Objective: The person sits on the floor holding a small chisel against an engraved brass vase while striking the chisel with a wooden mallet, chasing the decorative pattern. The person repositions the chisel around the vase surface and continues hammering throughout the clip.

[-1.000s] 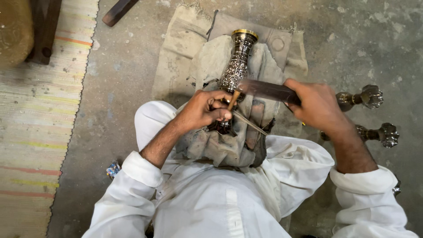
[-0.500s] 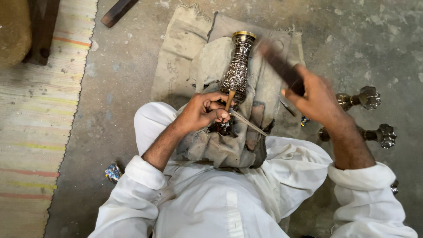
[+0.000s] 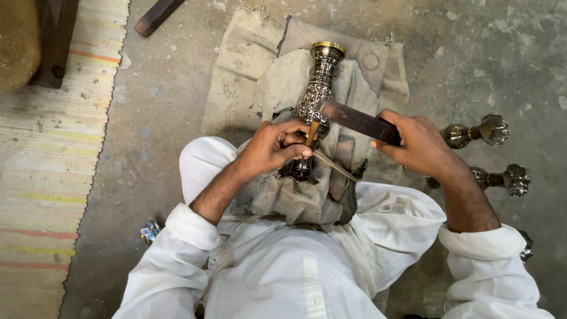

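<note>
The left hand (image 3: pixel 273 147) is clenched around a thin chisel (image 3: pixel 311 133), its fingers pinching the short wooden-looking shaft upright with the tip set against the vase (image 3: pixel 315 97). A longer thin rod (image 3: pixel 334 165) slants out from under the same fingers toward the lap. The right hand (image 3: pixel 416 145) is clenched on a dark flat bar (image 3: pixel 357 120), used as a hammer; its far end sits right at the head of the chisel, touching it or just above, which the view does not settle.

The vase lies on its side across the person's lap, brass mouth pointing away, its foot hidden behind the left hand. It rests on a bundle of grey cloth (image 3: pixel 295 195), which in turn lies on a sack (image 3: pixel 236 100) spread on the concrete floor (image 3: pixel 490 53).

As to progress: the neck and shoulder of the vase, the part in sight, already carry dense engraved pattern, dark and silver. The chisel stands lower down, at the body, so the work there looks unfinished; how much of the hidden side is cut cannot be told.

Beside the right forearm two metal stands (image 3: pixel 484 155) with faceted ends lie on the floor. A striped rug (image 3: pixel 41 195) runs along the left, and a dark wooden stick (image 3: pixel 156 16) lies at the top.
</note>
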A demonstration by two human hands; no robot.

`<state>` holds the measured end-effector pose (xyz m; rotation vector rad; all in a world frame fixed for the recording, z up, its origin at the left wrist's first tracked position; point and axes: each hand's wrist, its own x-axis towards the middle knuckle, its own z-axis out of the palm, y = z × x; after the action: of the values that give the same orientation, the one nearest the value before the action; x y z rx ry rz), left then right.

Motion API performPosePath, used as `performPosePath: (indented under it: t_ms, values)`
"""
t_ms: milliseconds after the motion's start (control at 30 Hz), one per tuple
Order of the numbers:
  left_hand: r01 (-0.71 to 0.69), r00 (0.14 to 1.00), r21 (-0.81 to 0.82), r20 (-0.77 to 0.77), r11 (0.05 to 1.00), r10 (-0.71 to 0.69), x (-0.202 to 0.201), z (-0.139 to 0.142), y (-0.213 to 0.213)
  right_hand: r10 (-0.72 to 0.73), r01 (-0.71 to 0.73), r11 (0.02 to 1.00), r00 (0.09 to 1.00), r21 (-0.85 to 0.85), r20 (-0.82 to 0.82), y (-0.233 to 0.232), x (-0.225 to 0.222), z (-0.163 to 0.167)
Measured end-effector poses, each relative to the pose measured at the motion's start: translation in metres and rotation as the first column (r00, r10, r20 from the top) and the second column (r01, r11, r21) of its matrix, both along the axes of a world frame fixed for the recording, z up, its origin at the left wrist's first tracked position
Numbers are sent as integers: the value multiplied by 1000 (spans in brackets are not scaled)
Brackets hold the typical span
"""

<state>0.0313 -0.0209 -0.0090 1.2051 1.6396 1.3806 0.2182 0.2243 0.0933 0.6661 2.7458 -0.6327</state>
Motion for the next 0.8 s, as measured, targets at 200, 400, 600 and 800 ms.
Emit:
performPosePath:
  t_ms: [200, 400, 600, 800]
  values:
    - [-4, 1000, 60, -11, 998, 5, 1, 2, 1, 43, -19, 993, 976, 116, -215, 2, 8, 0]
    - [0, 999, 77, 34, 997, -2, 2, -4, 4, 224, -162, 921, 964, 355, -142, 4, 3, 19]
    - [-2, 999, 93, 32, 996, -1, 1, -7, 4, 186, -147, 931, 979, 334, -88, -1, -7, 32]
    - [20, 998, 123, 62, 992, -28, 1, -8, 3, 158, -130, 939, 986, 319, -62, -5, -10, 36]
